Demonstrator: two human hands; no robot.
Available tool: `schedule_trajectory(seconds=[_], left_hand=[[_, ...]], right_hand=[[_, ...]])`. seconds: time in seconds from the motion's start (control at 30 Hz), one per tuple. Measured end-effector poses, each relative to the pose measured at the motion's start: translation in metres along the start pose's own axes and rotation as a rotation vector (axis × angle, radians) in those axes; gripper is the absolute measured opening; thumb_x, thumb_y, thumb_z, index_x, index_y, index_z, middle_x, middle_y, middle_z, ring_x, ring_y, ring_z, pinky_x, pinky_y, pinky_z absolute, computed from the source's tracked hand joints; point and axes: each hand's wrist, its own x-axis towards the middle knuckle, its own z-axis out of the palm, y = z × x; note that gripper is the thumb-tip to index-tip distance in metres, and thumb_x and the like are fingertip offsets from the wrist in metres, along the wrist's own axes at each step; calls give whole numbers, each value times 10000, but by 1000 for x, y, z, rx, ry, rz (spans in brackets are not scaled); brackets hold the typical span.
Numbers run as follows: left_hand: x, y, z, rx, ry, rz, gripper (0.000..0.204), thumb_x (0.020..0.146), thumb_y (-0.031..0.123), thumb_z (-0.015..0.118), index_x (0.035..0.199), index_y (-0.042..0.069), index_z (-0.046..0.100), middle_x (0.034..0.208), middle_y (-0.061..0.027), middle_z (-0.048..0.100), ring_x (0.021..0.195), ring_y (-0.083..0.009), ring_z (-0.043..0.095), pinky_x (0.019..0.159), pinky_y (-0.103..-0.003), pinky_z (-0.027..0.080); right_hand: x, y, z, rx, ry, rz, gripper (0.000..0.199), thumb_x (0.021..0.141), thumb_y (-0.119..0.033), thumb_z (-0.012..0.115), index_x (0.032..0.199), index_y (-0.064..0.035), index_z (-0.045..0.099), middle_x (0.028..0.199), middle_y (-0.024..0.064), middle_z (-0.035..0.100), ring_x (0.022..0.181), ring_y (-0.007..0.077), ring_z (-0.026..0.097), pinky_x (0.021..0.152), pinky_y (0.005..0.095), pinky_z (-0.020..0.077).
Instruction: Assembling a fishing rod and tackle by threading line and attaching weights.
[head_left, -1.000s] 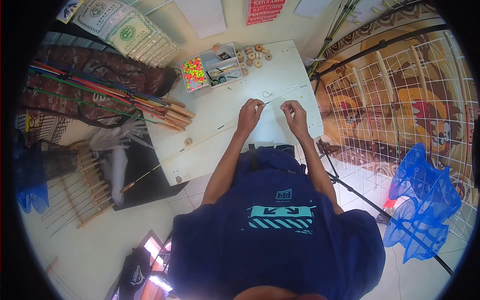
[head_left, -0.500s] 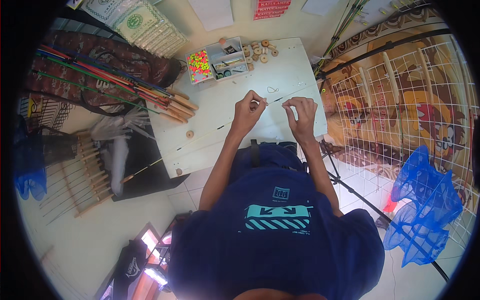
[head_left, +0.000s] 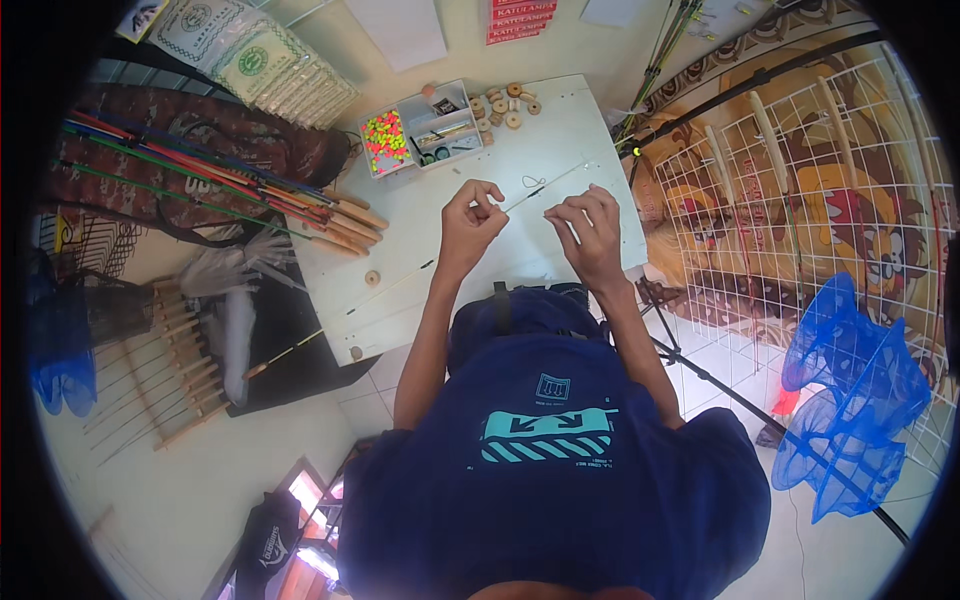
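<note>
A thin fishing rod (head_left: 395,285) slants across the white table (head_left: 405,215), from the lower left up to the right. My left hand (head_left: 472,225) is closed in a pinch around its slim upper part, and the rod's dark-banded end shows past my fingers. To the right, my right hand (head_left: 588,238) has thumb and fingertips drawn together just below that end. Whatever it pinches, perhaps fine line, is too small to make out. Beyond the rod lies a small loop of cord (head_left: 534,182).
A compartment box (head_left: 440,125) with bright beads (head_left: 385,140) stands at the back, beside several wooden spools (head_left: 513,118). Wooden-handled rods (head_left: 345,225) reach over the table's left edge. A white wire grid (head_left: 740,230) and blue nets (head_left: 850,390) are on the right.
The whole view has shifted slightly. My left hand keeps its pinch on the rod. My right hand has turned a little, its fingers more bent, staying close to the rod's end.
</note>
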Motion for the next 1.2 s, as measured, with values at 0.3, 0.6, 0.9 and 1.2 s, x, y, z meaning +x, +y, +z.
schedule_trajectory(seconds=[0.3, 0.6, 0.9, 1.2], left_hand=[[-4, -5, 0, -63, -28, -10, 122, 863, -51, 478, 768, 20, 449, 911, -56, 553, 597, -71, 477, 529, -233, 355], [-6, 23, 5, -12, -11, -118, 148, 931, 86, 610, 817, 0, 568, 755, -13, 558, 590, -75, 489, 547, -231, 375], [-5, 38, 2, -171, -48, -80, 358, 914, -1, 559, 661, 81, 319, 994, -131, 635, 587, -74, 499, 535, -231, 392], [-6, 40, 0, -203, -77, -105, 381, 905, -16, 564, 669, 99, 289, 995, -144, 631, 581, -79, 478, 539, -232, 393]], right_hand=[[10, -10, -17, -36, -2, -13, 184, 757, -54, 770, 901, -118, 674, 963, 5, 604, 1082, 272, 550, 1101, 553, 326], [11, -13, -17, -232, 24, -74, 165, 728, -173, 796, 853, -199, 691, 1067, -19, 562, 1102, 223, 487, 997, 460, 339], [10, -9, -15, -266, 151, -115, 209, 684, -156, 819, 850, -209, 705, 971, -15, 518, 1006, 204, 452, 848, 416, 347], [18, -3, -16, 124, -58, -69, 201, 766, -26, 736, 922, -89, 625, 860, 38, 619, 806, 228, 575, 725, 360, 418]])
